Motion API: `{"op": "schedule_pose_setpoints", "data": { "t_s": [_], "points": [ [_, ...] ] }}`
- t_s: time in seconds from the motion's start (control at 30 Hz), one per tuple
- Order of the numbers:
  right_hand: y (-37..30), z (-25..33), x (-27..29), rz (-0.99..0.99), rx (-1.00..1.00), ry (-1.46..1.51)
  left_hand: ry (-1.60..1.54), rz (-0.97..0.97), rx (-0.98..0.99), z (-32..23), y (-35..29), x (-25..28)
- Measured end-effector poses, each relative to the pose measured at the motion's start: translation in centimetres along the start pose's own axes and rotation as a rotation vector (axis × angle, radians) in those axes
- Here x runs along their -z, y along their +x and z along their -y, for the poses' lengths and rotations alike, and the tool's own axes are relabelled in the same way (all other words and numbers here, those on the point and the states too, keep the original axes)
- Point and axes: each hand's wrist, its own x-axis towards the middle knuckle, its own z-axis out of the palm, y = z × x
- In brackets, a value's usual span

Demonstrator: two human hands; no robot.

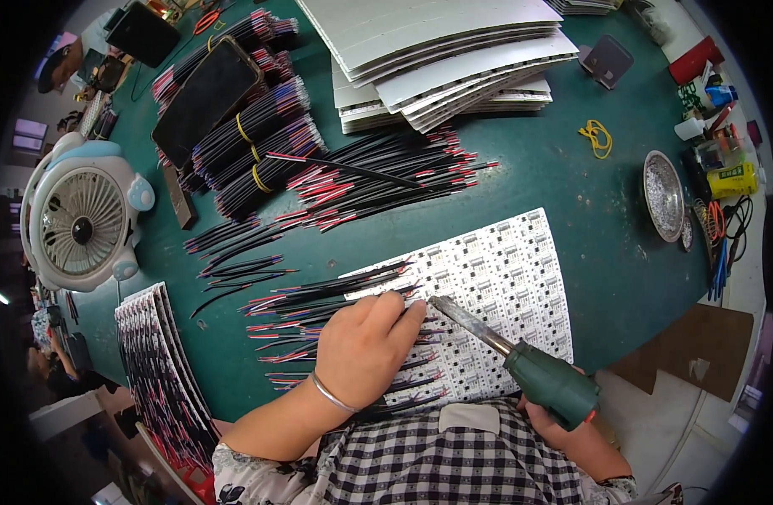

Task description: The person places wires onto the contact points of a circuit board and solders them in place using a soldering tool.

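Note:
A white circuit board panel point(521, 269) lies tilted on the table before me, covered in rows of small dark parts. Several short black wires point(285, 324) with red and white ends reach onto its left side. My left hand point(365, 337) rests over these wires, its thumb and forefinger pinched on a wire at the board; the hand hides most of that wire. From the right, my right hand point(548, 423) grips a green soldering gun point(550, 383), partly hidden behind its body. The gun's metal tip points left, close to my left fingertips.
Loose wires point(378, 172) and banded wire bundles point(252, 139) lie beyond, with a phone point(208, 97) on top. White panels point(454, 50) are stacked at the back. A fan point(82, 220) and wired boards point(163, 353) stand left. A metal bowl point(662, 195) sits right.

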Motion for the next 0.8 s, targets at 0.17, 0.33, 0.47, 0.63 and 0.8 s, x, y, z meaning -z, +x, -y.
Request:
{"op": "schedule_pose_setpoints", "data": {
  "t_s": [0.17, 0.33, 0.47, 0.63, 0.8],
  "points": [
    [1.9, 2.4, 1.0, 0.008, 0.090, -0.124, 0.018, 0.025, 0.006, -0.2, 0.2, 0.2],
    [1.5, 2.7, 0.0, -0.158, -0.060, 0.112, 0.053, 0.058, 0.014, -0.4, 0.3, 0.4],
    [0.1, 0.7, 0.4, -0.010, 0.013, -0.025, 0.037, 0.010, -0.001, -0.1, 0.1, 0.2],
    [-0.4, 0.3, 0.1, -0.007, 0.019, -0.049, -0.023, -0.036, -0.031, 0.1, 0.2, 0.0],
    [-0.3, 0.2, 0.1, -0.016, -0.036, 0.057, -0.022, -0.011, -0.036, 0.0, 0.1, 0.0]
  ]
}}
